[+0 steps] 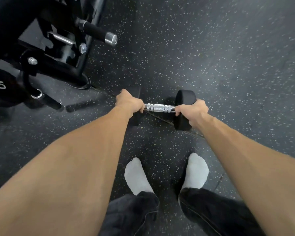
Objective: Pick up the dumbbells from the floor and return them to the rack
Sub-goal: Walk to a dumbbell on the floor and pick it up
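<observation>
So both hands, left hand point(129, 103) and right hand point(192, 110), grip the dumbbell point(160, 108), whose handle runs left-right.

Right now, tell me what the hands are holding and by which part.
One dumbbell, held by both hands: the left hand grips the left end of its metal handle, the right hand the right end, against the black head.

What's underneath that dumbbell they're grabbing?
Under the dumbbell lies dark speckled rubber floor, with a seam line running beneath. Whether its heads touch the floor is hidden by the left hand and right hand.
</observation>
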